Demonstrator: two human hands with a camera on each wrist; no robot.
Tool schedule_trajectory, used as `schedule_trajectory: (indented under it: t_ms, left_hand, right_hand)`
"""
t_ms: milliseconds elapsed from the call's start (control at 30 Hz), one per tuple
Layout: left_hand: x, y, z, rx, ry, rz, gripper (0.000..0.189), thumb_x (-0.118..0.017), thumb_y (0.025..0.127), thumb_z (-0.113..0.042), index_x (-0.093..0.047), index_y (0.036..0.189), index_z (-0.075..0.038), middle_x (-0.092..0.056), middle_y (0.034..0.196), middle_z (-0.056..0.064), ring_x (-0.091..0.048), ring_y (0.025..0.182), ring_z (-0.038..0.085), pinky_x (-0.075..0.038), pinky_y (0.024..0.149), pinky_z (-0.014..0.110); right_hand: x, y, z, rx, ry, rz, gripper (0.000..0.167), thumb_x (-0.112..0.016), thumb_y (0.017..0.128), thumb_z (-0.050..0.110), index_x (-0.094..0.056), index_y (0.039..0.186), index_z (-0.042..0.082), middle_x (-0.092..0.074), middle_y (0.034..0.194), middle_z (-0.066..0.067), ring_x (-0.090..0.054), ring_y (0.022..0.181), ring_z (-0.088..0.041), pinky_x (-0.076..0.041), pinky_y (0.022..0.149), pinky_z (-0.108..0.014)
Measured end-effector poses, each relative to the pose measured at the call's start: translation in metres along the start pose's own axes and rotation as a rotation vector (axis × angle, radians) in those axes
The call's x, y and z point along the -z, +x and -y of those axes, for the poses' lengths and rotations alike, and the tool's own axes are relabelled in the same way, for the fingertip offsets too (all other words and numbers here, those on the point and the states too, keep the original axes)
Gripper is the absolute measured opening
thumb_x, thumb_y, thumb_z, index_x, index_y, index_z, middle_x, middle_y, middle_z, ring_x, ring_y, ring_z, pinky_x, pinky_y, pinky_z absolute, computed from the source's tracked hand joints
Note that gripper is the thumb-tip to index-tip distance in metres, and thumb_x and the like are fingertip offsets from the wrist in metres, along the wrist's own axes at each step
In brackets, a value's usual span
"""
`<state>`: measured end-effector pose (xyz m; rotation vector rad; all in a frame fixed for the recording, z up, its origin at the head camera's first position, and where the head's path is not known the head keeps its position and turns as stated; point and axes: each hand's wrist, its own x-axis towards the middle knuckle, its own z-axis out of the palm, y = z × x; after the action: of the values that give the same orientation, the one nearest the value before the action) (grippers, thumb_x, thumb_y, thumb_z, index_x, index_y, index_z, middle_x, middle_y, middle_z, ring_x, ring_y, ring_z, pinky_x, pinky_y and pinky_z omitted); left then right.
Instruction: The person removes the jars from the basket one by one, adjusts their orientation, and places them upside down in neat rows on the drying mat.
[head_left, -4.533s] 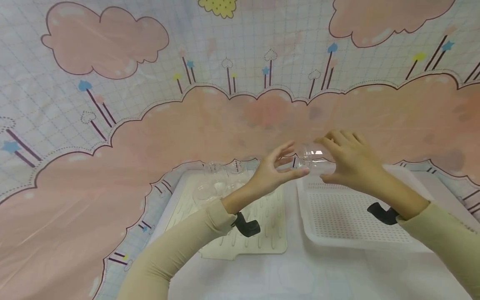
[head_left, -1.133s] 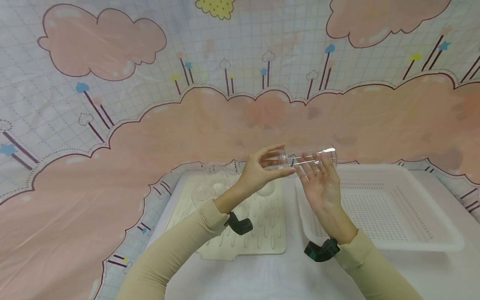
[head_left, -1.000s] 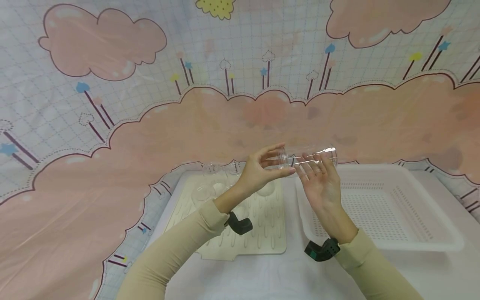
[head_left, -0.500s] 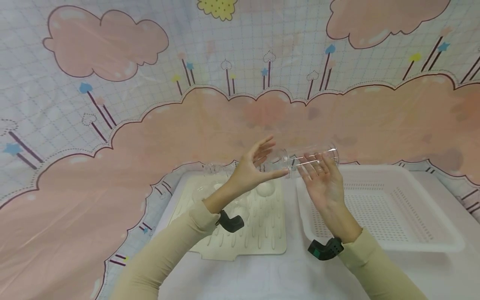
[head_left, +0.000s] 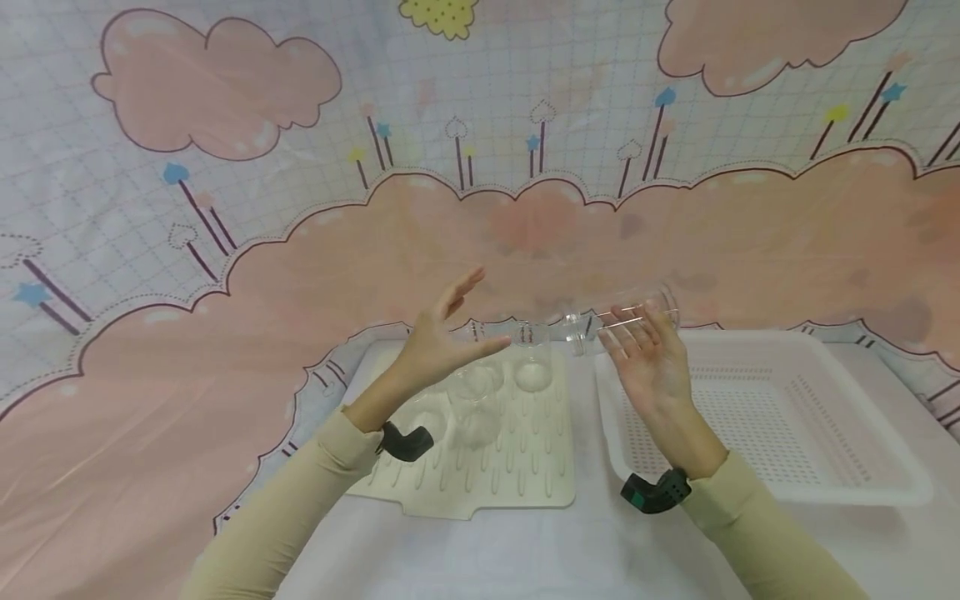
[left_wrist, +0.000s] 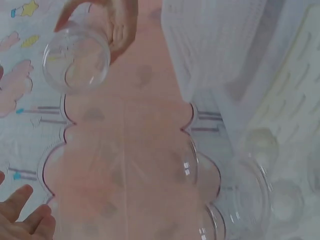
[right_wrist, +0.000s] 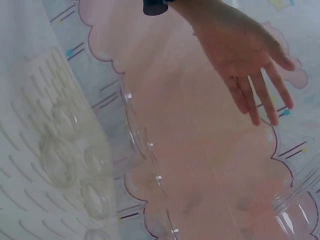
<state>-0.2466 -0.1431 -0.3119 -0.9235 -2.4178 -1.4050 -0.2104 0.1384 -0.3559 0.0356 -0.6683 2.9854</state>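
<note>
In the head view my right hand (head_left: 648,371) holds a clear drinking glass (head_left: 588,331) on its side in the air, thumb on the near side and fingers behind. My left hand (head_left: 431,350) is off to the left, thumb and fingers spread apart around nothing. The left wrist view looks at the glass (left_wrist: 76,82) end-on, with the right hand (left_wrist: 122,22) around it. At that view's lower left are fingertips of the left hand (left_wrist: 25,217). The right wrist view has the left hand (right_wrist: 245,60) spread flat, and the glass (right_wrist: 295,220) at lower right.
Several clear glasses (head_left: 533,377) stand on a cream ridged drying mat (head_left: 517,487), partly behind the left arm. Right of the mat sits a white perforated plastic basket (head_left: 757,425). A printed cloth (head_left: 480,233) hangs behind, and a white cover (head_left: 540,558) lies on the table.
My left hand has let go of the glass's left end and drawn away left. Earlier, my right hand shifted from above the glass to beneath it. The glass stays nearly in place.
</note>
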Motion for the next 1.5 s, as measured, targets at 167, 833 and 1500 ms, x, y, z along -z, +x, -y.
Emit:
schedule_trajectory:
  t_ms: [167, 833, 1500]
  left_hand:
    - [0.02, -0.019, 0.012, 0.098, 0.058, -0.034, 0.096, -0.087, 0.077, -0.039, -0.028, 0.154, -0.045, -0.029, 0.157, -0.02, -0.027, 0.146, 0.024, -0.03, 0.112, 0.059]
    - [0.071, -0.106, 0.081, 0.216, 0.301, -0.021, 0.119, -0.09, 0.072, -0.04, -0.011, 0.161, -0.031, -0.018, 0.165, 0.004, -0.016, 0.149, 0.033, -0.021, 0.109, 0.072]
    - [0.059, -0.165, 0.152, 0.429, 0.362, 0.079, 0.129, -0.084, 0.073, -0.055, -0.002, 0.16, -0.007, -0.009, 0.163, 0.025, -0.013, 0.146, 0.049, -0.02, 0.11, 0.071]
  right_hand:
    - [0.001, 0.003, 0.0, 0.0, -0.041, -0.005, 0.023, -0.069, 0.094, 0.023, -0.055, 0.104, 0.009, -0.058, 0.115, -0.01, -0.057, 0.118, -0.026, -0.034, 0.114, -0.037]
    - [0.009, 0.014, -0.013, -0.02, -0.214, -0.005, 0.031, -0.07, 0.094, 0.023, -0.049, 0.115, 0.015, -0.058, 0.103, -0.004, -0.058, 0.105, -0.019, -0.039, 0.109, -0.036]
    - [0.014, 0.014, -0.036, -0.063, -0.465, -0.035, 0.029, -0.051, 0.099, 0.002, -0.044, 0.126, 0.009, -0.067, 0.093, 0.005, -0.065, 0.099, -0.014, -0.039, 0.109, -0.04]
